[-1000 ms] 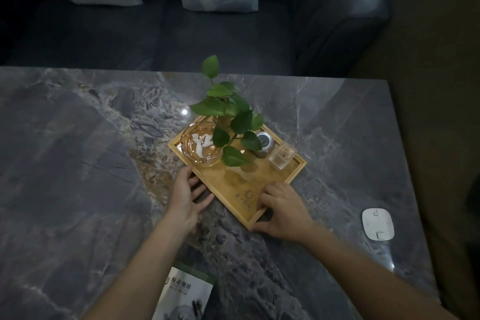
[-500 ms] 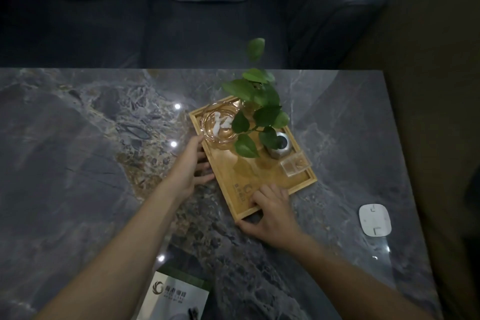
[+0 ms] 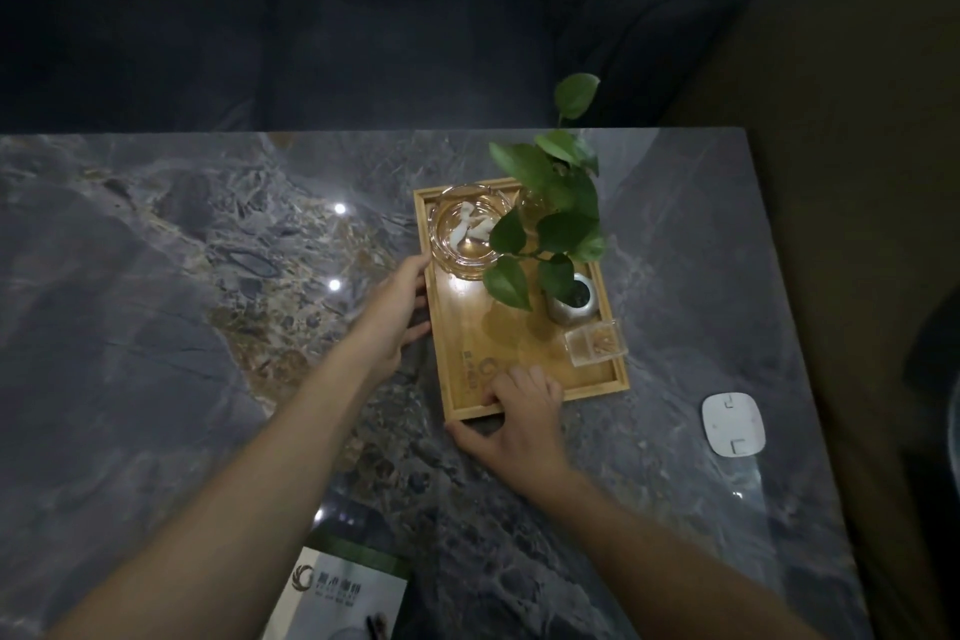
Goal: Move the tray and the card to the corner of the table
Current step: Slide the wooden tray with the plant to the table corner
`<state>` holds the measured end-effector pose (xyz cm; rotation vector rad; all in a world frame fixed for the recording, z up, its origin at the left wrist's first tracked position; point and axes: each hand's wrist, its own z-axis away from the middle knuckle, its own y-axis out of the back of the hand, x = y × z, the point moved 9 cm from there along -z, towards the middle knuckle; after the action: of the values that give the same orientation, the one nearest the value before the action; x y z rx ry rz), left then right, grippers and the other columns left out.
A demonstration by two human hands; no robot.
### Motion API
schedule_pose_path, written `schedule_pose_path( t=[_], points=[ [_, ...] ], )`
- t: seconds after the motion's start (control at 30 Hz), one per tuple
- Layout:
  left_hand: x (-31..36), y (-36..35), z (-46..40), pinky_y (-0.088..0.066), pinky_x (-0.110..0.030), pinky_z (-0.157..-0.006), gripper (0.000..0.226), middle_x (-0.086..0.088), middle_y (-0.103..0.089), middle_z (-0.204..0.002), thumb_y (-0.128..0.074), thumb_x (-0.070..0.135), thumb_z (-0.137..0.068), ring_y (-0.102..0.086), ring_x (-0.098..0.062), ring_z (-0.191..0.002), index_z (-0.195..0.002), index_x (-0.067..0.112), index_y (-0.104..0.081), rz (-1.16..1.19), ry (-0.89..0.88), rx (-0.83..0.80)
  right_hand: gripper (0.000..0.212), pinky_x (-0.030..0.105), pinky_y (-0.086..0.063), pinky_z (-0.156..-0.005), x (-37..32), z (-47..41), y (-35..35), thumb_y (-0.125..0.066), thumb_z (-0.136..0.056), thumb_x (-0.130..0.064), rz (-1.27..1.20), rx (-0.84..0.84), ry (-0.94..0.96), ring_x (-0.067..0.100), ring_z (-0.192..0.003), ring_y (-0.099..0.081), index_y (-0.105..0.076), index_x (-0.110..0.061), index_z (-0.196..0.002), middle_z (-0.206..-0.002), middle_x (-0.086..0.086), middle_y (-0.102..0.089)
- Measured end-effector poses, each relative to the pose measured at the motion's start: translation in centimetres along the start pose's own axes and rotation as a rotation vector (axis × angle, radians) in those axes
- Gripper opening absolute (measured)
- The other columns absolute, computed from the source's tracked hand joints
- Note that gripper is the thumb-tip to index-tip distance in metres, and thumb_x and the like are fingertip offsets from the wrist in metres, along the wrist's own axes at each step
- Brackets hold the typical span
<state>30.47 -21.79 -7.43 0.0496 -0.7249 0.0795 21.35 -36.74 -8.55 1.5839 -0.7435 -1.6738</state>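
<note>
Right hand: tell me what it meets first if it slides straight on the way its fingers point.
The right hand lies over the wooden tray's near rim, fingers pointing away. Straight on is bare tray floor, then probably the small grey pot; depth is uncertain.

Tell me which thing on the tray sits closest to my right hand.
The small clear box, at the tray's near right corner beside your right hand; the grey pot, plant and glass ashtray sit farther back.

On the table (image 3: 156,379) the tray (image 3: 470,327) holds a glass dish (image 3: 467,237) at its far end, a plant (image 3: 550,224) and small box (image 3: 595,343) to the right, with the card (image 3: 337,598) at the near edge.
</note>
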Motion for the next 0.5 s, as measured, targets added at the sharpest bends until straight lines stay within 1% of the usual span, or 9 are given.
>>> schedule_pose_path(
  t=[0.17,0.3,0.37,0.43,0.5],
  points=[
    [0.0,-0.6,0.4,-0.041,-0.038,-0.100,0.023,0.013,-0.066,-0.099,-0.045,0.041,-0.098,-0.057,-0.002,-0.095,-0.097,0.029,-0.064,0.034,-0.041,-0.030,0.045,0.030,-0.023,-0.075,-0.2,-0.1,-0.2,-0.073,-0.065,-0.060,0.010,-0.001,-0.021,0.014,-0.083,-0.043,-0.050,-0.023,-0.073,-0.081,-0.008,-0.049],
    [-0.1,-0.9,0.7,-0.039,-0.034,-0.095,0.022,0.016,-0.063,-0.098,-0.041,0.038,-0.101,-0.054,0.003,-0.092,-0.094,0.032,-0.061,0.037,-0.069,-0.047,0.045,0.029,-0.021,-0.075,-0.4,-0.2,-0.3,-0.074,-0.065,-0.060,-0.004,0.000,-0.037,0.015,-0.083,-0.045,-0.050,-0.023,-0.074,-0.082,-0.007,-0.051],
    [-0.5,-1.0,0.7,-0.040,-0.033,-0.097,0.023,0.017,-0.065,-0.101,-0.040,0.038,-0.101,-0.055,0.005,-0.094,-0.099,0.032,-0.063,0.042,-0.078,-0.066,0.045,0.029,-0.020,-0.074,-0.5,-0.2,-0.3,-0.074,-0.065,-0.060,-0.013,0.004,-0.041,0.015,-0.083,-0.046,-0.050,-0.024,-0.074,-0.082,-0.007,-0.051],
    [-0.9,-1.2,0.9,-0.041,-0.033,-0.100,0.027,0.017,-0.068,-0.108,-0.041,0.039,-0.101,-0.058,0.005,-0.101,-0.110,0.032,-0.066,0.032,-0.090,-0.107,0.044,0.029,-0.020,-0.074,-0.5,-0.3,-0.2,-0.075,-0.065,-0.059,-0.023,0.008,-0.037,0.015,-0.083,-0.045,-0.050,-0.024,-0.074,-0.082,-0.008,-0.050],
    [-1.5,-1.0,1.1,-0.043,-0.033,-0.100,0.031,0.014,-0.069,-0.115,-0.044,0.037,-0.101,-0.059,0.002,-0.106,-0.124,0.032,-0.063,0.009,-0.102,-0.108,0.044,0.028,-0.020,-0.074,-0.5,-0.3,-0.1,-0.075,-0.066,-0.059,-0.024,0.000,-0.035,0.013,-0.083,-0.043,-0.050,-0.024,-0.075,-0.082,-0.009,-0.049]
  ],
)
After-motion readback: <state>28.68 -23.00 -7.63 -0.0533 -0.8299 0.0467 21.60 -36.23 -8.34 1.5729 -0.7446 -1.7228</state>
